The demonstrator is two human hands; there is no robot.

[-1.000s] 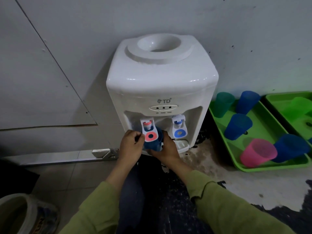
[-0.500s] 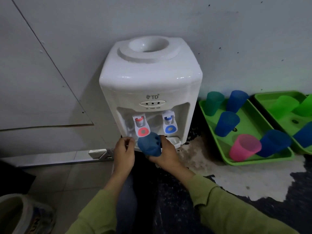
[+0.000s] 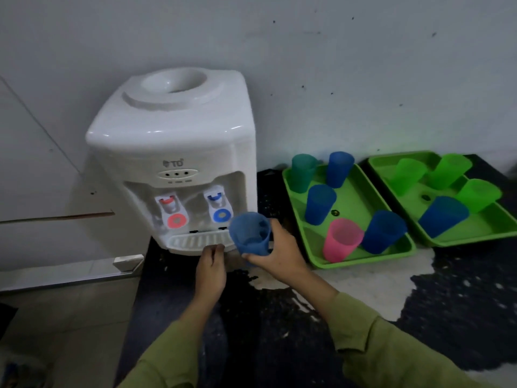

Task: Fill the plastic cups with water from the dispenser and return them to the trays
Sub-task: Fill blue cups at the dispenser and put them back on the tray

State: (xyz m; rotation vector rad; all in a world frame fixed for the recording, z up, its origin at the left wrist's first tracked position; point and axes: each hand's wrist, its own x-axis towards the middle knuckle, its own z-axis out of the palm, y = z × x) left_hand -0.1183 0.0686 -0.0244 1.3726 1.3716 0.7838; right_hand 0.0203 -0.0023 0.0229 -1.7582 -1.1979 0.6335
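A white water dispenser (image 3: 173, 152) stands against the wall, with a red tap (image 3: 171, 211) and a blue tap (image 3: 219, 207) above a drip tray (image 3: 195, 241). My right hand (image 3: 277, 254) grips a blue plastic cup (image 3: 250, 233) upright, in front of the dispenser's right corner, between the blue tap and the near green tray (image 3: 316, 247). My left hand (image 3: 211, 266) hangs just below the drip tray with fingers loosely curled, holding nothing. The near tray carries a pink cup (image 3: 342, 240), three blue cups and a teal cup (image 3: 302, 172).
A second green tray (image 3: 475, 233) to the right holds three green cups and a blue cup (image 3: 443, 215). Both trays sit on a dark speckled floor with a pale patch (image 3: 372, 278). A metal door rail (image 3: 70, 273) runs along the left.
My right hand has pulled the blue cup from under the red tap and carried it right, toward the trays. My left hand has let go of the red tap lever and dropped lower.
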